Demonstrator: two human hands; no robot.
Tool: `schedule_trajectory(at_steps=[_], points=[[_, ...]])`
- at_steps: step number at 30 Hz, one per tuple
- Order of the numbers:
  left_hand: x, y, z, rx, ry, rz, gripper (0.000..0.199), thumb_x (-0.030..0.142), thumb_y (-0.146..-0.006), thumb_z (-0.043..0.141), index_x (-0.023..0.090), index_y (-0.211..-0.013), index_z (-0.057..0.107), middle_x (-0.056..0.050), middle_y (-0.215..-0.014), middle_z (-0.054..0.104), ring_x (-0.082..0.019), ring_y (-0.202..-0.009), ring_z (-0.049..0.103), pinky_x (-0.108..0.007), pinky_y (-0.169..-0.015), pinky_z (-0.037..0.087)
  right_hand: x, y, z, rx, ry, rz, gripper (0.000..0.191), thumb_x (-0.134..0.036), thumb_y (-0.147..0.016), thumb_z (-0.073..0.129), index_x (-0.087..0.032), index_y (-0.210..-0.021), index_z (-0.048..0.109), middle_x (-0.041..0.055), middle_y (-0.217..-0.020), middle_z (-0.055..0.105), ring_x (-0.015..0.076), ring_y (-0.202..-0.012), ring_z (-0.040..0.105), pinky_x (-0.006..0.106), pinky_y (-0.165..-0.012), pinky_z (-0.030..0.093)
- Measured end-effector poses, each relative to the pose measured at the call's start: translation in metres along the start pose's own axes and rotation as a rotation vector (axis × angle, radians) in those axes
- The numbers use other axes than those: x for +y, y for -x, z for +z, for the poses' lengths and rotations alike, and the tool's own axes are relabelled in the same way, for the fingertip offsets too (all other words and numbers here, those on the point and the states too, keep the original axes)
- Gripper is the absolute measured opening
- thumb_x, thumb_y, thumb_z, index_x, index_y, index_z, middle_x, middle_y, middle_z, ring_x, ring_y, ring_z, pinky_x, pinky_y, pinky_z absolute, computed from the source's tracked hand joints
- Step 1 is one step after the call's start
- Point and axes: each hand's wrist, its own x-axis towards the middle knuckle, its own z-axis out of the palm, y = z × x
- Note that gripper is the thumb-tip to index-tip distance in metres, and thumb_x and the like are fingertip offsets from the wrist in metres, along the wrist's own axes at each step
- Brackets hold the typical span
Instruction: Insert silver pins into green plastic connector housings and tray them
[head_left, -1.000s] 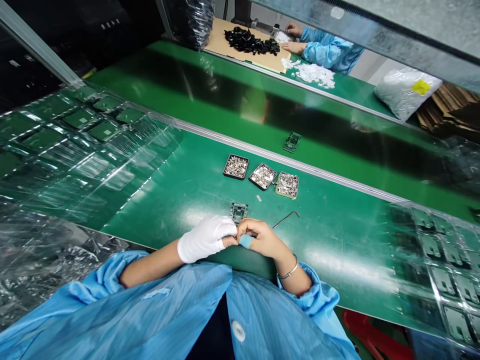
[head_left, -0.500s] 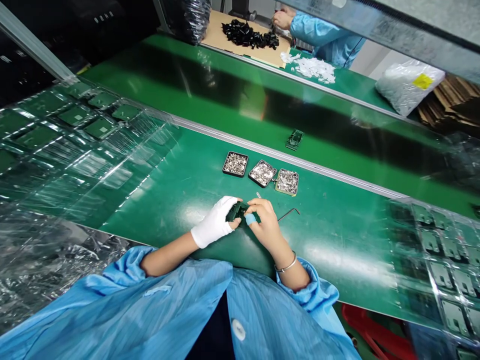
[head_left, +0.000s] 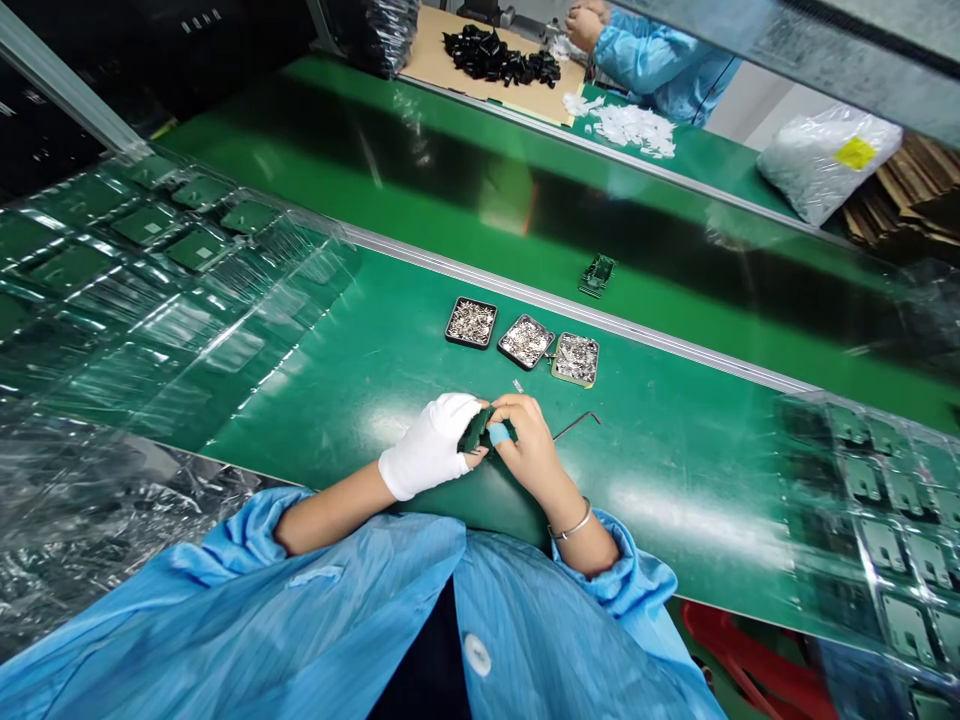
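Observation:
My left hand, in a white glove with bare fingertips, grips a small green circuit board by its edges. My right hand, bare with a blue wrap on one finger, pinches at the board's right edge. Any small part between those fingertips is hidden. The board is tilted just above the green table, near its front edge. A thin bent metal tool lies right of my right hand. A tiny metal piece rests just beyond my fingers.
Small trays of metal parts, a left one, a middle one and a right one, stand ahead. Another circuit board lies past the metal rail. Clear plastic trays of boards flank me, left and right. A co-worker's sleeve shows behind.
The circuit board in my hands has turned and tilted a little, with my left fingers shifted around it. The board beyond the rail appears slightly further right. The co-worker's hands have moved.

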Motion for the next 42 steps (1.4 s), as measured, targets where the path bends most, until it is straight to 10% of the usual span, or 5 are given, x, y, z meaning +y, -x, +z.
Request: schedule_trajectory(at_steps=[27,35,42], points=[[0.008,-0.011,0.008,0.032,-0.262,-0.104,0.026,0.017,-0.077,0.051,0.013,-0.102,0.058,-0.014,-0.098,0.062,-0.029,-0.094,0.059,-0.041,-0.079,0.050,0.002,0.006,0.019,0.085,-0.006,0.148,0.012,-0.014,-0.084,0.042,-0.021,-0.088,0.052,0.0076,-0.093,0.062,0.0192,-0.091,0.059,0.035,-0.084,0.050],[0.005,-0.008,0.014,0.036,0.091,-0.164,0.043,0.029,-0.073,0.059,0.014,-0.111,0.048,-0.012,-0.106,0.057,-0.028,-0.102,0.056,-0.043,-0.090,0.049,0.008,-0.003,0.004,-0.008,-0.075,0.208,0.025,-0.012,-0.073,0.046,-0.021,-0.095,0.055,0.0040,-0.091,0.062,0.0181,-0.086,0.059,0.034,-0.082,0.051],[0.004,-0.011,-0.001,-0.072,0.310,-0.297,0.015,0.019,-0.082,0.044,0.018,-0.091,0.056,-0.004,-0.090,0.061,-0.019,-0.087,0.059,-0.032,-0.080,0.046,-0.010,-0.006,0.007,-0.123,0.084,0.179,0.041,-0.004,-0.062,0.042,-0.019,-0.098,0.055,0.0079,-0.097,0.061,0.0220,-0.094,0.056,0.038,-0.087,0.049]])
